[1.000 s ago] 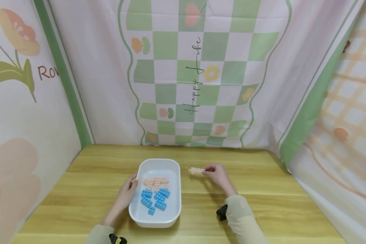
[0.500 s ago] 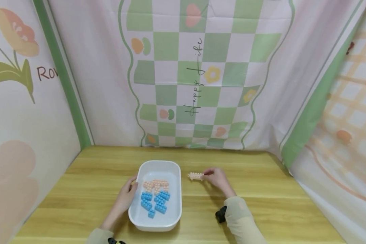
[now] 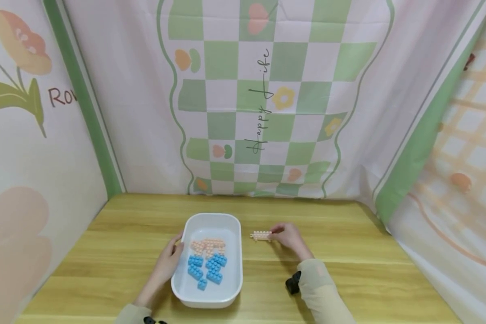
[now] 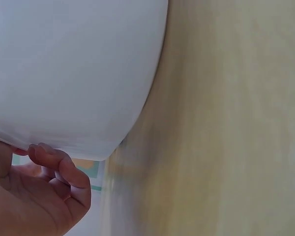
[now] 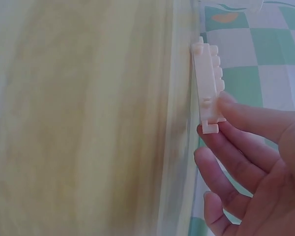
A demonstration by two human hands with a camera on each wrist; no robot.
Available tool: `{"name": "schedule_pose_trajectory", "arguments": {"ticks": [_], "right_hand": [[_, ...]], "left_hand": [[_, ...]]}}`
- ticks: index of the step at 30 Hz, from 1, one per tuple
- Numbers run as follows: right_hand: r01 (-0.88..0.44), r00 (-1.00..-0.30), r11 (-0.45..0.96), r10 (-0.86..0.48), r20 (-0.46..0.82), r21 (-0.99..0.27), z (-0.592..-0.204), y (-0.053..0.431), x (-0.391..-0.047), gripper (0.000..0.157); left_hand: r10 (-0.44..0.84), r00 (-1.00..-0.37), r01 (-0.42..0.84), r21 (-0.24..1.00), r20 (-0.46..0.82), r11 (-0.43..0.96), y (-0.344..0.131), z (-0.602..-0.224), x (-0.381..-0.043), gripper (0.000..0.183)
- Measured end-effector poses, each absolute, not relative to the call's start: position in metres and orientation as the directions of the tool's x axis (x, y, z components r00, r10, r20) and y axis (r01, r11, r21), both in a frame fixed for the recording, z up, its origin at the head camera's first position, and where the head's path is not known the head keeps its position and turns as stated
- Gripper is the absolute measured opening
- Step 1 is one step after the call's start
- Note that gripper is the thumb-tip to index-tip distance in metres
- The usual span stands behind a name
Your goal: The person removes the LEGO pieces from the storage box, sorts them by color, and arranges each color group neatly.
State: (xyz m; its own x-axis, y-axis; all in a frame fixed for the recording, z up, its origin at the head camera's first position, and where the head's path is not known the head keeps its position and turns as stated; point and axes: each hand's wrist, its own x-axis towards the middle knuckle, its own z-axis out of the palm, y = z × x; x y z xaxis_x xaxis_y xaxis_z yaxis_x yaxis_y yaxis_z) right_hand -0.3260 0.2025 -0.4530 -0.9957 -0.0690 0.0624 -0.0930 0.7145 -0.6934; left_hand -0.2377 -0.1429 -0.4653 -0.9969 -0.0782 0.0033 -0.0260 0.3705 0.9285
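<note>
My right hand (image 3: 287, 236) pinches one end of a long pale-peach building brick (image 3: 261, 235) over the table, right of the tub. In the right wrist view the brick (image 5: 206, 83) stands on end between thumb and fingertips, its row of studs facing right. My left hand (image 3: 170, 257) grips the left side of a white plastic tub (image 3: 208, 303). From the left wrist, curled fingers (image 4: 78, 182) show right at the edge of the tub's outer wall. Inside the tub lie several peach bricks (image 3: 208, 245) and, nearer me, several blue bricks (image 3: 213, 270).
The wooden table (image 3: 360, 252) reaches back to a hanging curtain (image 3: 263, 112) with green and white checks. More printed cloth (image 3: 20, 157) closes off the left side, and a peach plaid cloth (image 3: 465, 157) the right.
My right hand has brought the peach brick slightly lower and nearer, tilting it so its studs show differently. My left hand stays on the tub. The head view has shifted slightly.
</note>
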Motion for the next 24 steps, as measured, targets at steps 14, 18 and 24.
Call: {"name": "schedule_pose_trajectory", "arguments": {"ticks": [14,18,24], "right_hand": [[-0.071,-0.997,0.739,-0.065,0.034,-0.67,-0.4539,0.2032,-0.3274,0.021],[-0.059,-0.998,0.719,-0.068,0.015,-0.693,-0.4541,0.2031,-0.3273,0.024],[-0.057,-0.996,0.693,-0.09,-0.008,-0.719,-0.4526,0.2029,-0.3282,0.034]], "left_hand": [[-0.075,-0.997,-0.021,0.93,0.007,0.367,-0.1415,-0.4647,-0.2368,0.044],[-0.076,-0.997,-0.023,0.931,0.005,0.364,-0.1414,-0.4644,-0.2358,0.045],[-0.076,-0.997,-0.026,0.933,0.001,0.359,-0.1426,-0.4657,-0.2371,0.045]]}}
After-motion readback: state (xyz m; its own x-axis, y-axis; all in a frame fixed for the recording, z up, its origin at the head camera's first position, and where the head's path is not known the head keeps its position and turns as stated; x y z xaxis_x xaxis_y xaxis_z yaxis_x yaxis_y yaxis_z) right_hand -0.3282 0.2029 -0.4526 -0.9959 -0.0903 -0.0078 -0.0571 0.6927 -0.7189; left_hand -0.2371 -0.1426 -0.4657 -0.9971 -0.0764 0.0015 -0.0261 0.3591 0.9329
